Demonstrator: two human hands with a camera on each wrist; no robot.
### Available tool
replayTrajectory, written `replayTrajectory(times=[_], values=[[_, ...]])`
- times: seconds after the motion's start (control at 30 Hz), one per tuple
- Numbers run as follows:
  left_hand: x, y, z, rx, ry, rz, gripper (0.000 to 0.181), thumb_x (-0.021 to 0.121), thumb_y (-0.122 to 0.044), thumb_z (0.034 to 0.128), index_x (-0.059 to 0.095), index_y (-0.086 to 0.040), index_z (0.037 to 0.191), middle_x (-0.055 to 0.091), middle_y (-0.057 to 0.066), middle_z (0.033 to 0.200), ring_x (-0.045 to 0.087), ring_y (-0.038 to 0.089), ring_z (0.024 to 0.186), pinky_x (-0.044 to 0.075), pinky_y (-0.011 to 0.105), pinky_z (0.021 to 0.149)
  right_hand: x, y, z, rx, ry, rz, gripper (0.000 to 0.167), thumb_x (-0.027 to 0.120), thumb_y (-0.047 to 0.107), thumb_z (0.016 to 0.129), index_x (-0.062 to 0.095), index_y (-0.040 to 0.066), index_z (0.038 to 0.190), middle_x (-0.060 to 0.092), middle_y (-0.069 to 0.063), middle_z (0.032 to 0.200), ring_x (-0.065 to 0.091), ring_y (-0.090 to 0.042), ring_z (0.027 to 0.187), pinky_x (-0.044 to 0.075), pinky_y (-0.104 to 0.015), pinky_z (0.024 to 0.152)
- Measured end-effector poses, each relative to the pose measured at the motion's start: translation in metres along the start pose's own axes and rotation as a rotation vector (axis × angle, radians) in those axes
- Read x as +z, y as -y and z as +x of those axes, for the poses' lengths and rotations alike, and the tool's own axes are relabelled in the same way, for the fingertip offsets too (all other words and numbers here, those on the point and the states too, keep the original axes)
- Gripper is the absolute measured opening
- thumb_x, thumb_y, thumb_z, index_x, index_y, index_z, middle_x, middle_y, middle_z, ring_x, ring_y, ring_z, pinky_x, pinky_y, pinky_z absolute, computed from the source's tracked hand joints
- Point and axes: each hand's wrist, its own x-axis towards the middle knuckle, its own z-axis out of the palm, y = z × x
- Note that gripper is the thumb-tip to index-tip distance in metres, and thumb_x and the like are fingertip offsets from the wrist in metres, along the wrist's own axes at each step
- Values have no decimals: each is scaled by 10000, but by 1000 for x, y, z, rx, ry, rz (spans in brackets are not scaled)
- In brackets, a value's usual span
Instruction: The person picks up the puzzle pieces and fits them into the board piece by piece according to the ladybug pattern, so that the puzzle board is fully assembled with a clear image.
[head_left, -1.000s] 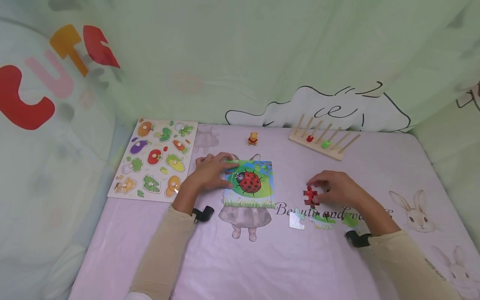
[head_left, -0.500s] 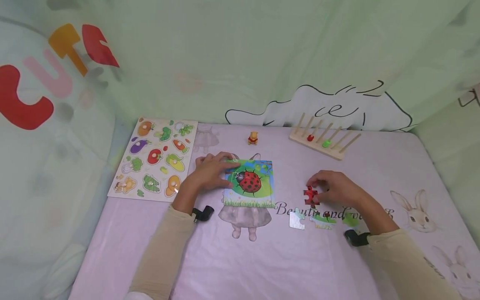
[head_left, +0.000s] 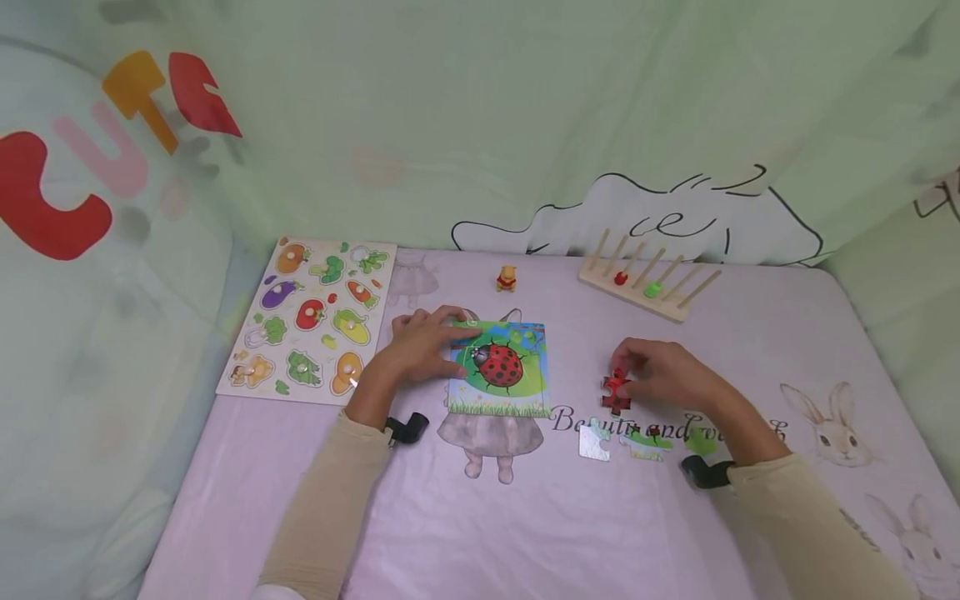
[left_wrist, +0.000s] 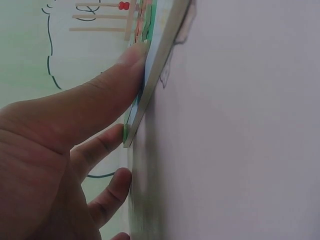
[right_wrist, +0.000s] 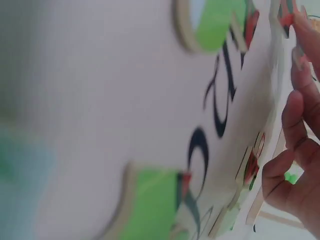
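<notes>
Red jigsaw piece (head_left: pixel 615 397) pinched in the right hand (head_left: pixel 667 379)

Ladybird puzzle (head_left: pixel 501 367) lies flat left of the middle of the table (head_left: pixel 525 533). Left hand (head_left: pixel 422 346) is spread, touching its left edge; only the left wrist view shows the board's side edge, with the thumb resting on top. Right hand holds its piece between thumb and fingers, right of the puzzle. Toward the near edge lie a pale piece (head_left: pixel 594 442) and two green pieces (head_left: pixel 648 443). Right wrist view shows red-and-green pieces (right_wrist: pixel 250 165) that the hand seems to hide from the head view; blur prevents a count.

Writing: "and" legible on the tablecloth; large "C U T" on the left hanging (head_left: pixel 60 350).

Peg rack (head_left: pixel 630 289), far edge toward the right corner: one red bead (head_left: pixel 621 278), one green bead (head_left: pixel 653 289). Vegetable board (head_left: pixel 303 395), far left corner: knobbed tomato, eggplant, carrot shapes.
</notes>
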Motion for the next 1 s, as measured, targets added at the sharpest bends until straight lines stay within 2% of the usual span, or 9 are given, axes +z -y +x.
replayTrajectory(times=[0.17, 0.33, 0.43, 0.7, 0.9, 1.0], values=[[1, 0, 1, -1, 9, -3, 716, 817, -458, 841, 512, -422, 1488, 395, -95, 1546, 434, 294, 1236, 201, 651, 1115, 3, 6, 3, -28, -46, 76, 201, 762, 100, 907, 682, 168, 1079, 679, 23, 967, 606, -205, 978, 525, -424, 921], [0, -1, 0, 6, 7, 6, 713, 816, -453, 844, 512, -422, 1488, 398, -90, 1547, 438, 294, 1242, 208, 649, 1114, 3, 16, 9, -56, -75, 125, 168, 733, 90, 933, 693, 152, 1084, 678, 13, 911, 610, -201, 884, 537, -277, 780], [-2, -1, -1, 9, 5, 0, 708, 817, -446, 843, 518, -417, 1485, 403, -84, 1547, 442, 296, 1247, 208, 649, 1117, 2, 24, 14, -66, -91, 150, 152, 740, 119, 936, 701, 140, 1082, 677, 5, 882, 610, -195, 841, 523, -240, 721], [-1, 0, -1, 2, 7, -6, 705, 812, -451, 847, 513, -427, 1485, 401, -93, 1543, 440, 297, 1251, 204, 645, 1123, 11, 42, 29, -36, -76, 248, 127, 742, 156, 941, 719, 135, 1065, 661, -46, 849, 630, -195, 769, 548, -256, 685], [-1, 0, -1, 1, 2, -7, 709, 816, -454, 843, 515, -428, 1484, 406, -95, 1536, 443, 292, 1236, 205, 647, 1118, 17, 56, 40, -41, -27, 406, 167, 728, 152, 953, 695, 86, 1102, 649, -120, 930, 693, -228, 699, 613, -339, 663], [-1, 0, -1, 3, 3, -7, 710, 817, -452, 843, 515, -426, 1485, 408, -93, 1534, 442, 291, 1229, 203, 648, 1119, 20, 64, 44, -46, -18, 443, 180, 726, 154, 956, 696, 82, 1118, 653, -131, 946, 710, -243, 710, 620, -354, 676]])
